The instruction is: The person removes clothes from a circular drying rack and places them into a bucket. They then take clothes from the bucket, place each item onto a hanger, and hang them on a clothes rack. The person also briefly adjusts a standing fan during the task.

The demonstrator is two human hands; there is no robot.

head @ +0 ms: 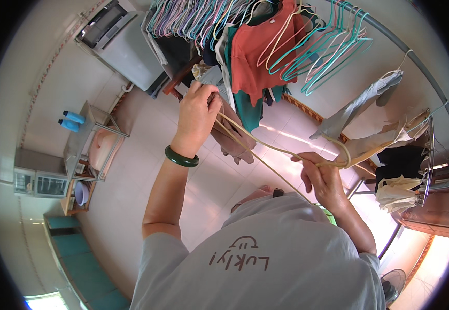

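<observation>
My left hand [199, 116], with a dark green bangle [181, 156] at the wrist, is closed on the gathered top of a brown garment [234, 141] that hangs down in front of me. In my right hand [322, 176], lower and to the right, is a pale yellow clothes hanger [263, 142]; its hook curves out beyond the fingers. The hanger's two long arms stretch between the hands, and one end reaches the garment at my left hand. How far that end goes into the garment is hidden by my fingers.
Coated hangers [193, 23] and a red shirt [247, 58] hang ahead from a grey rail [393, 37]. More clothes [358, 104] hang at the right. A washing machine [131, 50] stands at the upper left, a metal rack [92, 143] at the left, a fan [393, 286] at the lower right.
</observation>
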